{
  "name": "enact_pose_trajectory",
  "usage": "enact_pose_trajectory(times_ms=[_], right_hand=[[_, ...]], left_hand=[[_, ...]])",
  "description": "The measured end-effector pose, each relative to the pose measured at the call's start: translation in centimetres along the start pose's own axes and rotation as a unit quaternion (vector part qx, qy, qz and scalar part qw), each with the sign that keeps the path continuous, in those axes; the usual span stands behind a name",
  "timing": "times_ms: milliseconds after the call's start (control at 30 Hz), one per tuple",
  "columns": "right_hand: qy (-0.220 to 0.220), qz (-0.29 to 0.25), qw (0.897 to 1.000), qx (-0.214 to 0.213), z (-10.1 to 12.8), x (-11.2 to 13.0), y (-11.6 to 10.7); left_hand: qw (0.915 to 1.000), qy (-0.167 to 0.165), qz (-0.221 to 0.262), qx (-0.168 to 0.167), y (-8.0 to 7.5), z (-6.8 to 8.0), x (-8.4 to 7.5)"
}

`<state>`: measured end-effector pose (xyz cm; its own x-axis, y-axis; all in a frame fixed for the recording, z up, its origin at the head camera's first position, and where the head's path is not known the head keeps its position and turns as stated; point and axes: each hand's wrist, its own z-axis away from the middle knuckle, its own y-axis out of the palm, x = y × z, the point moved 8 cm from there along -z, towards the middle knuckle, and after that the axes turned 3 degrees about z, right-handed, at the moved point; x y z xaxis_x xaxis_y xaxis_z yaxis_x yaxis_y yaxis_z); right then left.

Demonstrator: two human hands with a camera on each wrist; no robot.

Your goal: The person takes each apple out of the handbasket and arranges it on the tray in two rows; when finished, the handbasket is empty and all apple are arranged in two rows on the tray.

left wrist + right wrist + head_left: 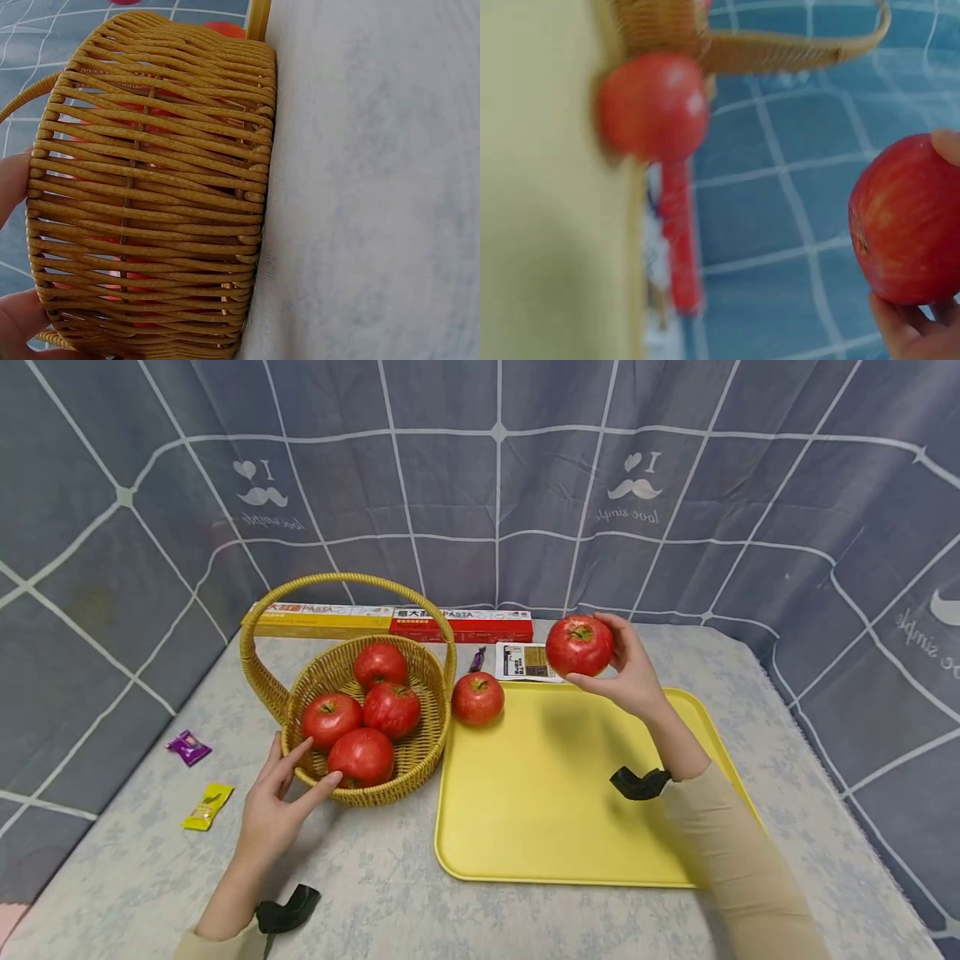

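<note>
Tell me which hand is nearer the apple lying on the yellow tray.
Right. The right hand holds another apple above the tray's far edge, nearer that apple; the left hand rests against the wicker basket.

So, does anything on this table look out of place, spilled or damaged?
Nothing looks spilled or damaged. Only small oddities: two stray wrapped candies, one purple and one yellow, lie loose left of the woven wicker basket, and one red apple sits alone at the yellow plastic tray's corner.
</note>
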<state>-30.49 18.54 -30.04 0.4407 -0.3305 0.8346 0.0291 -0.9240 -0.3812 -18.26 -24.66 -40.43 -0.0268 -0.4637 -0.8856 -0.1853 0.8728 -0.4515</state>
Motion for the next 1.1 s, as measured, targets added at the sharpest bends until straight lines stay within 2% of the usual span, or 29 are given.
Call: enact_pose_trajectory(times_ms=[200, 267, 433, 700, 800, 900, 1000, 1100], right_hand=[[0.091, 0.03, 0.994, 0.052, 0.6, -6.4, 0.4], [0.108, 0.033, 0.991, 0.064, 0.9, -7.7, 0.7], [0.144, 0.044, 0.985, 0.089, 1.5, -10.0, 1.3], [0.167, 0.059, 0.977, 0.121, 2.4, -12.2, 1.8], [0.17, 0.068, 0.974, 0.133, 2.4, -12.4, 1.8], [0.161, 0.087, 0.973, 0.138, 2.1, -11.5, 1.6], [0.124, 0.12, 0.978, 0.119, 1.1, -9.1, 1.1], [0.067, 0.138, 0.985, 0.074, -0.1, -5.5, 0.9]], left_hand=[[1.0, -0.003, 0.0, 0.002, -0.1, 0.0, 0.0], [1.0, -0.004, 0.002, 0.003, 0.0, -0.1, 0.1], [1.0, -0.006, -0.001, 0.003, 0.0, 0.0, 0.2], [1.0, 0.0, -0.004, -0.001, 0.0, 0.2, 0.0], [1.0, 0.001, -0.004, -0.002, 0.0, 0.2, 0.0], [1.0, 0.0, -0.002, -0.001, 0.0, 0.1, -0.1], [1.0, -0.001, -0.001, 0.001, 0.0, 0.1, -0.2], [1.0, 0.0, -0.001, 0.001, -0.1, 0.1, -0.3]])
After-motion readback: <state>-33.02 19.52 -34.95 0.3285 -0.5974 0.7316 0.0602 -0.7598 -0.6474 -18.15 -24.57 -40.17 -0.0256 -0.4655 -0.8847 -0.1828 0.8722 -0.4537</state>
